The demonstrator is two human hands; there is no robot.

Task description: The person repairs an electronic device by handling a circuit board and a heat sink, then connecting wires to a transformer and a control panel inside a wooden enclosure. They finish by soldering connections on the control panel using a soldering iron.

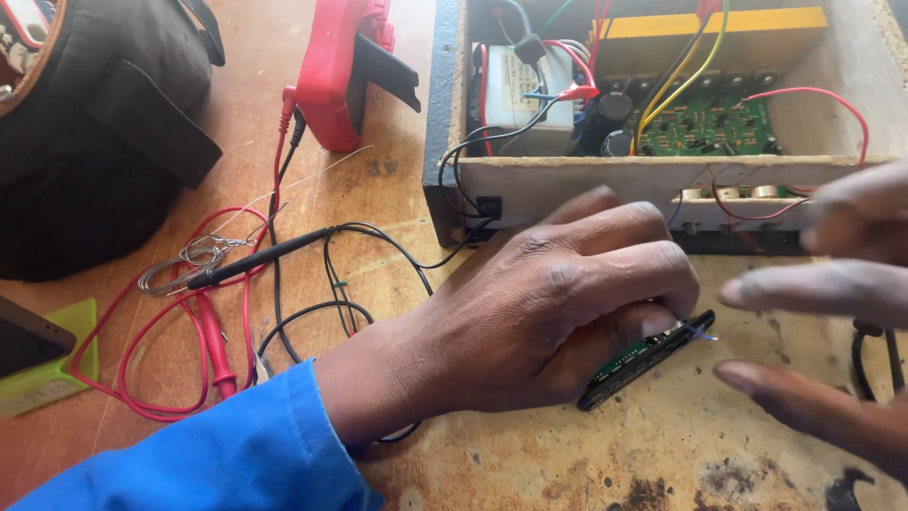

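Head view shows a slim black module with a green circuit board [646,360], flat on the worn wooden table [567,454]. Left hand [539,312] curls over it, fingertips pinching its upper end; right hand [832,312] hovers just beside, fingers spread, empty.

Light: bright, warm daylight, even across the bench [530,454].
Shadows: soft, short, under the left hand [539,312] and inside the box [662,104].
Glare: mild sheen on the knuckles and on the red meter [331,76].
Focus: left hand and board [643,358] sharp.
Blur: right hand [832,312] smeared, close to lens.
Edges: slight wide-angle bending at corners.
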